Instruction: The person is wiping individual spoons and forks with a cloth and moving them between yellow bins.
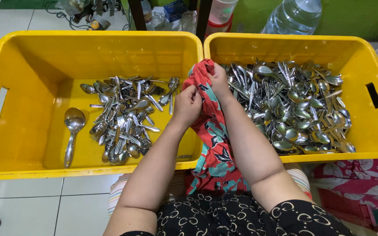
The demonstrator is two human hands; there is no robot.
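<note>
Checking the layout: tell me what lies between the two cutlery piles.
In the head view, the red floral cloth, gripped by the left hand and right hand, drapes over the touching walls of the yellow crates.

Whatever the cloth wraps hidden, perhaps cutlery, water bottle cut off at top

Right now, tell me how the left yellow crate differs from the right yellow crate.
The left yellow crate holds a small, loose pile of cutlery with bare floor around it, plus one large ladle lying apart. The right yellow crate holds a far bigger, denser heap. Both are the same yellow plastic, side by side.
</note>
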